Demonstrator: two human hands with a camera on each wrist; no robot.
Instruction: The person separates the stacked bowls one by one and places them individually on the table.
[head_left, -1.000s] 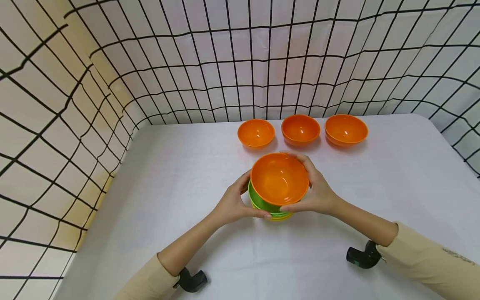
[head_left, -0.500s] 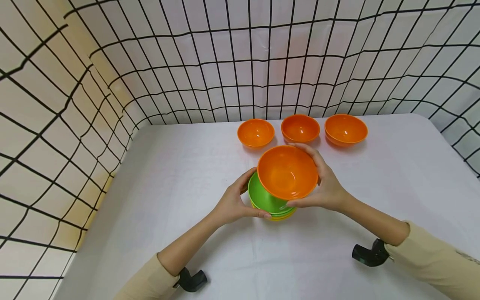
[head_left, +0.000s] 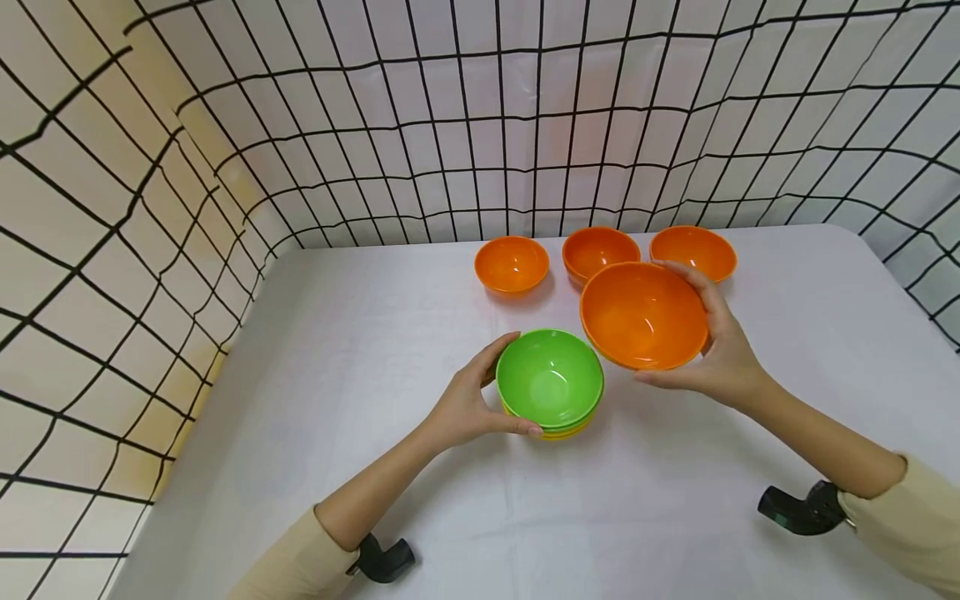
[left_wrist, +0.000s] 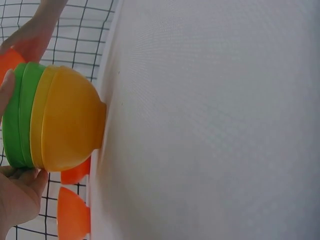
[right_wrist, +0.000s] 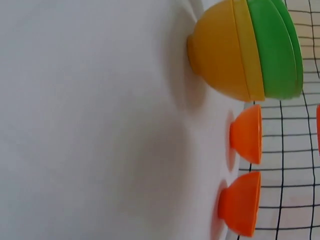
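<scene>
My right hand (head_left: 716,350) holds an orange bowl (head_left: 643,317) by its right side, thumb at the near rim and fingers at the far rim. The bowl is raised above the table, its opening tilted toward me. My left hand (head_left: 480,400) grips the left side of a stack of nested bowls, thumb in front and fingers behind. A green bowl (head_left: 550,379) is uppermost there, with another green rim under it. Below these sit yellow bowls (left_wrist: 72,120), the lowest standing on the table in the right wrist view.
Three orange bowls stand in a row at the back: a left bowl (head_left: 512,265), a middle bowl (head_left: 596,250) and a right bowl (head_left: 693,248). The held bowl partly overlaps the latter two. A black wire grid (head_left: 480,125) borders the white table (head_left: 360,333).
My right hand has lifted the orange bowl off the stack and carried it right and away from me, uncovering the green bowl. The left hand has stayed in place.
</scene>
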